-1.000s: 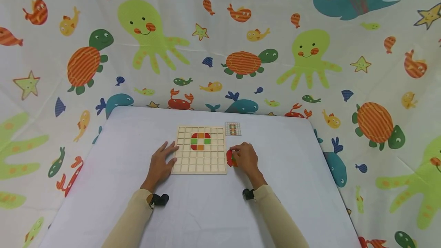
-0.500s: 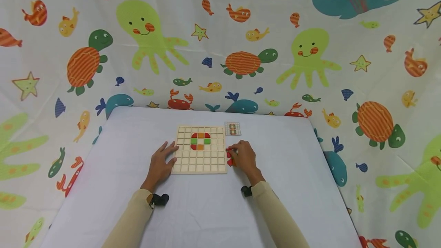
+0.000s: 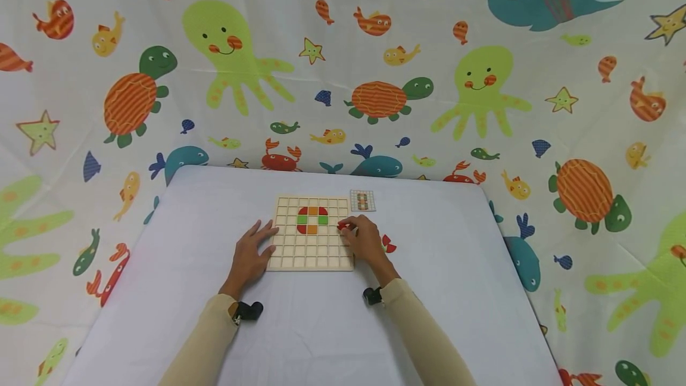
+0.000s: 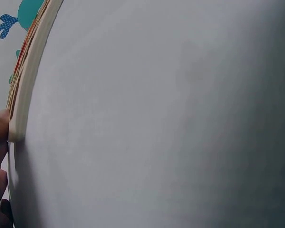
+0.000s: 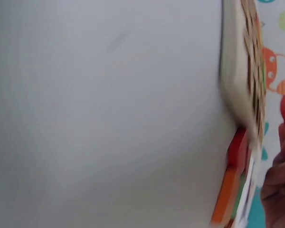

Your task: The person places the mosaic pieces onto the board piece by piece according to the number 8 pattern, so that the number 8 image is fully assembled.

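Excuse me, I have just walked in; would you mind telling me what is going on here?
A person's left hand rests at the left edge of a wooden grid board, while the right hand pinches a red piece over the board's right side. Seven red, orange and green pieces sit on the board in a ring, its near right corner unfilled. A small patterned card lies beyond the right hand, and loose pieces lie to its right.

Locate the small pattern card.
In the head view, the small pattern card lies just right of the grid board, by its far corner, beyond the right hand.
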`<state>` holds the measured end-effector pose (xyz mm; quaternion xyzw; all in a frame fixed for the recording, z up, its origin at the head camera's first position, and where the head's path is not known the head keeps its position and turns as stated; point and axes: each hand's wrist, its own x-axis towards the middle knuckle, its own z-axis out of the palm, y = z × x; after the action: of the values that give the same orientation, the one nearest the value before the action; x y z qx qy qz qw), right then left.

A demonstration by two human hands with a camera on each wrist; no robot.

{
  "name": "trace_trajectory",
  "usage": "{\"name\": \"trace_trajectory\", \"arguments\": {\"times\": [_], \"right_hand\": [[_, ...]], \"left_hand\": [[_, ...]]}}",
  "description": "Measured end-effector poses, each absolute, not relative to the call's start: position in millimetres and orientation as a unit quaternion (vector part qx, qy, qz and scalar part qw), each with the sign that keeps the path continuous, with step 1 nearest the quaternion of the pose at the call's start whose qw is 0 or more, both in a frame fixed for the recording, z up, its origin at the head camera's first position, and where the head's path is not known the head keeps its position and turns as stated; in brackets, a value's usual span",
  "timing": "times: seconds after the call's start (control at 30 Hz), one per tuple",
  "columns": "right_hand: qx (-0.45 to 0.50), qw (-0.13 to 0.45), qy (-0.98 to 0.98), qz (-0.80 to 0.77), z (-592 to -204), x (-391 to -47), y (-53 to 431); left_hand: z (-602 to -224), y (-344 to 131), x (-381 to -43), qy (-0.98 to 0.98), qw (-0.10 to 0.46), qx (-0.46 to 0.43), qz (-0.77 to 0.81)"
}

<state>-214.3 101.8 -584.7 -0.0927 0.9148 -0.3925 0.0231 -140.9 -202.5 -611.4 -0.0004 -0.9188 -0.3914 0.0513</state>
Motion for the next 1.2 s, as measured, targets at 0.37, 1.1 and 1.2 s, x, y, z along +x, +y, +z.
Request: {"name": "trace_trajectory", "arguments": {"times": [0.37, 1.1, 1.2], "right_hand": [[-0.112, 0.072, 0.905, -0.404, -585, -220, 71], [-0.09, 0.056, 0.934, -0.341, -582, -226, 44], [-0.08, 0.067, 0.931, -0.349, -581, -224, 45]], "left_hand": [[-613, -201, -140, -0.917, 0.06, -0.01, -0.395], [-613, -204, -139, -0.914, 0.075, -0.016, -0.397], [-613, -205, -139, -0.916, 0.065, -0.01, -0.397]]}}
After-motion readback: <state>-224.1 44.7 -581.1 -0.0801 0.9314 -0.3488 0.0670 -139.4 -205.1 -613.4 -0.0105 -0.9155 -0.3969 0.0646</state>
